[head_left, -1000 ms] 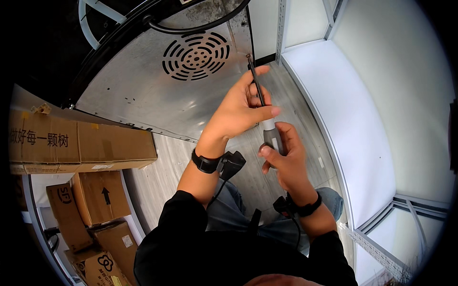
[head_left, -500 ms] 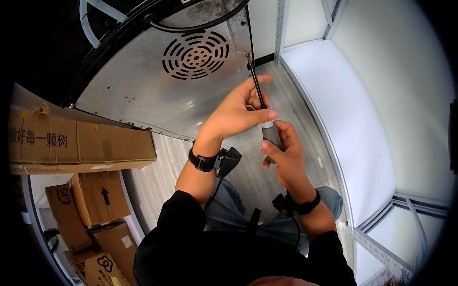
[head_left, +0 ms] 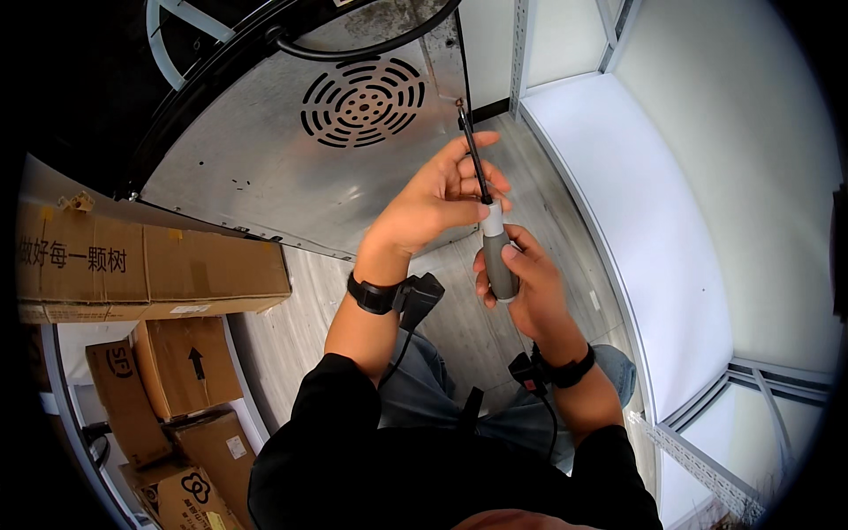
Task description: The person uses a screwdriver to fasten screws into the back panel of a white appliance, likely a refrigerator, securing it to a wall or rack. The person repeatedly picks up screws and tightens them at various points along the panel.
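A screwdriver [head_left: 502, 269] with a grey handle, pale collar and long dark shaft runs up to the right edge of a metal panel [head_left: 256, 159]. Its tip meets a small brownish screw [head_left: 458, 102] there. My left hand [head_left: 428, 199] steadies the tool where shaft and collar join, thumb on the near side and fingers behind, the index finger stretched out. Around the handle my right hand [head_left: 537, 287] is closed, its thumb lying along the side. The far fingers of the right hand are partly hidden by the handle.
The panel has a round slotted vent [head_left: 363, 106] and a black cable [head_left: 371, 51] across its top. Cardboard boxes [head_left: 212, 265] stand at the left, some on a shelf. White shelving [head_left: 654, 230] curves along the right. Dark wrist straps [head_left: 375, 297] with wired modules sit on both wrists.
My right-hand fingers have shifted around the handle, showing more of it. My left thumb has slid slightly left, uncovering the pale collar. The tip stays at the screw.
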Demonstrator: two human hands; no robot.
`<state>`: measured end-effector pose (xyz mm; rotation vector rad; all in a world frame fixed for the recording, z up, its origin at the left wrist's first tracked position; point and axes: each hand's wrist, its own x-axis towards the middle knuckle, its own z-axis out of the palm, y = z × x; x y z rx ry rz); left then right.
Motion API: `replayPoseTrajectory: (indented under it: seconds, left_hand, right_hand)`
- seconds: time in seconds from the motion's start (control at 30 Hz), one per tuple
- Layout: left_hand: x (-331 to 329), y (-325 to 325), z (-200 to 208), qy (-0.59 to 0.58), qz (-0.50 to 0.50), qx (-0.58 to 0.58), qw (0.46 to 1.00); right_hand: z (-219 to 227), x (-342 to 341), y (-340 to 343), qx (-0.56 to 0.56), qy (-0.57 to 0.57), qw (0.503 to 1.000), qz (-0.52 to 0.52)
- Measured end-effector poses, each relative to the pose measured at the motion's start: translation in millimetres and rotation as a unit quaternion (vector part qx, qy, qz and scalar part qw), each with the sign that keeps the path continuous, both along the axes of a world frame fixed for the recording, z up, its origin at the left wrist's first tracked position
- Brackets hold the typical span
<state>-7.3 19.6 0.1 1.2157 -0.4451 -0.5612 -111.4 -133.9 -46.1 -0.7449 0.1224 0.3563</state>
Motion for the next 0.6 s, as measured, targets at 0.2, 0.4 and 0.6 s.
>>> replayPoseTrajectory:
  seconds: [0.2,0.4,0.6]
  left_hand:
    - [-3.0,-3.3,-2.9,-0.093,0.033,0.186,0.978]
    - [-3.6,-2.0,0.6,-0.031,0.018,0.082,0.996]
    - [-1.4,-0.1,2.0,-0.016,-0.004,0.016,1.000]
  right_hand:
    - [-0.6,-3.6,8.0,-0.174,-0.029,0.981,-0.076]
    - [4.9,-1.6,4.6,-0.096,-0.007,0.995,-0.033]
    - [-1.7,3.0,-5.0,0.020,-0.011,0.999,0.034]
